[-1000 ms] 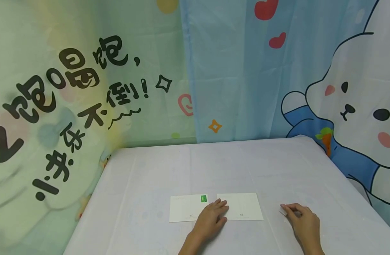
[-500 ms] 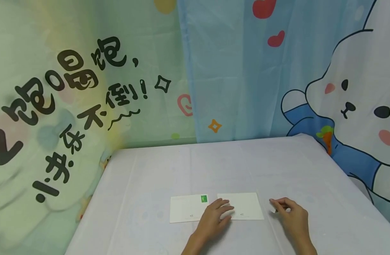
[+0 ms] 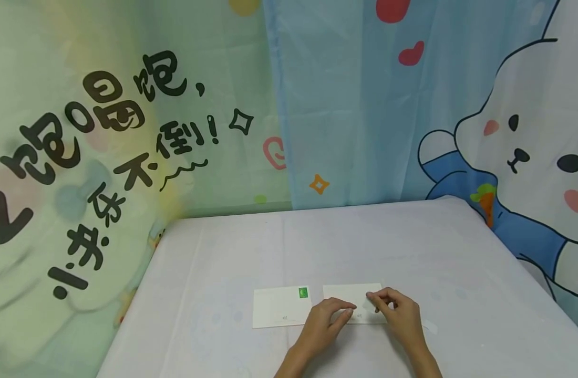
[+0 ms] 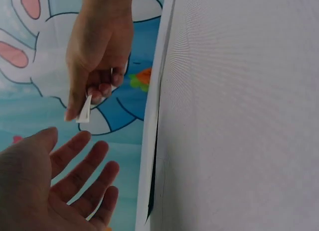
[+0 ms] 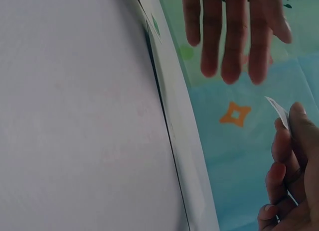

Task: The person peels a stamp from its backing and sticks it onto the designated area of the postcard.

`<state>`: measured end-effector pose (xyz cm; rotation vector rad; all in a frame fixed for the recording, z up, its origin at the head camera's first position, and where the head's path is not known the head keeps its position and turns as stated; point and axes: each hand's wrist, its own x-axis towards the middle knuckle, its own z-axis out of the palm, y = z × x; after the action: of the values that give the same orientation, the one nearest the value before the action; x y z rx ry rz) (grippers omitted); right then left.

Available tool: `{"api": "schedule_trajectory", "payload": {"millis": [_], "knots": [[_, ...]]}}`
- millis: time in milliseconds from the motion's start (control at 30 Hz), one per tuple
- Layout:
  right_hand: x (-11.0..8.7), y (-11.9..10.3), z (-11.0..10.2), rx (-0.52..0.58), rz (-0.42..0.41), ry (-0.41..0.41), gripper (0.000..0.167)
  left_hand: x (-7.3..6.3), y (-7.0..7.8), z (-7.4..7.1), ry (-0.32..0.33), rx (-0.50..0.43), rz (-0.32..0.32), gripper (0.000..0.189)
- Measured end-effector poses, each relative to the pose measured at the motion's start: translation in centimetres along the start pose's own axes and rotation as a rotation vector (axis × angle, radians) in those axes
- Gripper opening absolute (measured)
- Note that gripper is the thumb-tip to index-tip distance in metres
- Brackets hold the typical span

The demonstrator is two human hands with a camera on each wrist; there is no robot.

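Observation:
Between the thumb and fingers of my right hand (image 3: 402,320) a small white paper slip (image 5: 279,111) is pinched, a little curled. It hangs over the right-hand plain white envelope (image 3: 341,291); whether it touches the paper I cannot tell. My left hand (image 3: 323,324) hovers at that envelope's left part, its fingers spread and holding nothing in the left wrist view. On the left lies a second white envelope (image 3: 275,310) with a green stamp (image 3: 303,292) in its upper right corner. Both hands cover parts of the right envelope.
A pale strip (image 3: 430,326) lies on the white tablecloth (image 3: 289,247), just right of my right wrist. Printed curtains (image 3: 346,105) hang behind and beside the table.
My right hand has moved left with the paper slip, from the bare cloth to over the right envelope. My left hand has shifted slightly right and its fingers have lifted. The pale strip is newly visible.

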<state>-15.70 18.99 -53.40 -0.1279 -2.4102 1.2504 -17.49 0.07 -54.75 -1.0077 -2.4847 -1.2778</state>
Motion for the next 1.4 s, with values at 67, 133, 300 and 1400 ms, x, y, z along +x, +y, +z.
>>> {"api": "schedule_trajectory", "payload": {"millis": [67, 133, 300, 1400], "knots": [[0.0, -0.2, 0.4, 0.018, -0.006, -0.012, 0.014, 0.0, 0.1, 0.1, 0.006, -0.030, 0.002, 0.031], [-0.1, -0.5, 0.7, 0.043, -0.017, -0.017, 0.014, 0.1, 0.1, 0.1, 0.010, -0.056, 0.000, 0.031], [-0.1, -0.8, 1.4, 0.077, -0.038, -0.025, 0.014, 0.2, 0.1, 0.2, 0.018, -0.111, 0.007, 0.028], [-0.6, -1.7, 2.4, 0.094, -0.021, -0.076, 0.011, 0.0, -0.3, 0.5, 0.042, -0.147, -0.149, 0.018]]}}
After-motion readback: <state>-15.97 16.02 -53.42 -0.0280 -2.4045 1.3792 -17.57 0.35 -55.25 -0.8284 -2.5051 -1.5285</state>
